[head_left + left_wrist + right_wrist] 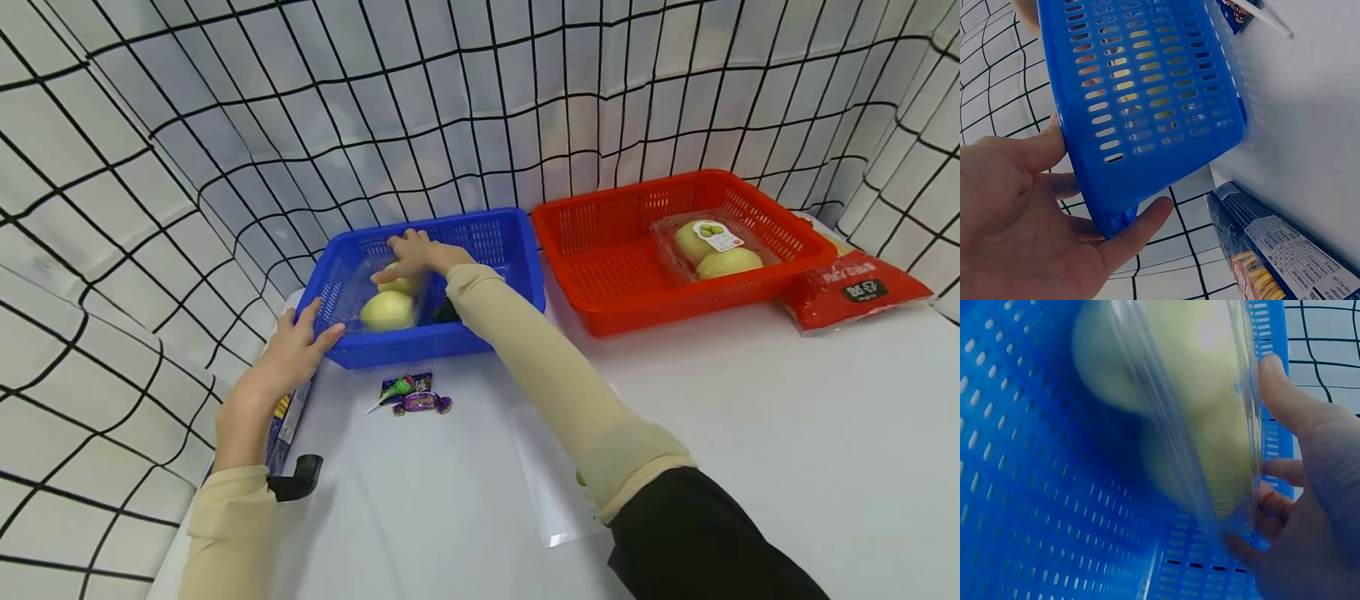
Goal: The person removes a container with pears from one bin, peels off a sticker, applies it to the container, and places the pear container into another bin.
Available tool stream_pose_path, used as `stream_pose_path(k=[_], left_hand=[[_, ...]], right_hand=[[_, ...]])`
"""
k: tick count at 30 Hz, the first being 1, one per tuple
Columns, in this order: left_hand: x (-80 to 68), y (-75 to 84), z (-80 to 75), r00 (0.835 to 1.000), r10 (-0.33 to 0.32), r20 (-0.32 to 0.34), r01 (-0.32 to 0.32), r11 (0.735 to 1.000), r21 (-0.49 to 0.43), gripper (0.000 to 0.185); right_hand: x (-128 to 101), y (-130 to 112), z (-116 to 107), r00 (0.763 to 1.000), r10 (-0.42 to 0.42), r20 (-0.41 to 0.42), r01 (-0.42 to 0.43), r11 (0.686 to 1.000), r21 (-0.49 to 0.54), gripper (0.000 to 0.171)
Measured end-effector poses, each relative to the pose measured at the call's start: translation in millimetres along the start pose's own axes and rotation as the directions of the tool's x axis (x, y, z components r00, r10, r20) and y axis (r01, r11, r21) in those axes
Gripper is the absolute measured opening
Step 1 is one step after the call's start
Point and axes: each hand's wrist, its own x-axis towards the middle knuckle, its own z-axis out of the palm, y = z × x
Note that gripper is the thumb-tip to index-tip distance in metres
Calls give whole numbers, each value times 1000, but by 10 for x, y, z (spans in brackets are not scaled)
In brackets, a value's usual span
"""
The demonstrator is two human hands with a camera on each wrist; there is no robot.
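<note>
Clear plastic pack (pixel 380 295) is sitting left of centre in blue perforated plastic basket (pixel 408 346), on white tabletop (pixel 420 492) before black mesh (pixel 599 97); red plastic basket (pixel 615 279) is standing upper right. Left hand (pixel 285 358) is gripping blue basket's corner; right hand (pixel 420 254) is touching pack, whether pinching I cannot tell. Round pale-yellow fruits (pixel 387 312) are showing through.

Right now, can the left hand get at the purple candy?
Probably yes, once the left hand releases the corner of the blue basket: the purple candy lies uncovered on the table in front.
</note>
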Motion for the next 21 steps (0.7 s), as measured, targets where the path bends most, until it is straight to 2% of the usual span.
stream_pose_path(k=[3, 6, 9, 12, 15, 18, 21], left_hand=[[-3, 21, -8, 1000, -1, 6, 1, 1000, 0, 83], [-22, 39, -6, 1000, 1, 12, -1, 1000, -1, 85], [-48, 38, 25, 1000, -3, 27, 3, 1000, 1, 87], [-38, 37, 48, 999, -2, 41, 2, 1000, 11, 88], [-5, 40, 25, 999, 7, 34, -8, 1000, 25, 89], [15, 31, -22, 1000, 8, 27, -9, 999, 43, 89], [-1, -4, -52, 999, -4, 39, 2, 999, 46, 89]], right_hand=[[-42, 7, -37, 999, 51, 10, -52, 998, 20, 87], [-128, 9, -72, 994, 106, 35, -108, 992, 62, 77], [-218, 31, -82, 992, 116, 43, -120, 986, 119, 72], [-297, 67, -130, 997, 71, -3, -70, 986, 154, 70], [-356, 64, -233, 994, -12, -109, 29, 988, 149, 71], [-422, -21, -325, 978, -86, -192, 102, 992, 79, 73], [-519, -191, -343, 968, -109, -228, 102, 994, -41, 74]])
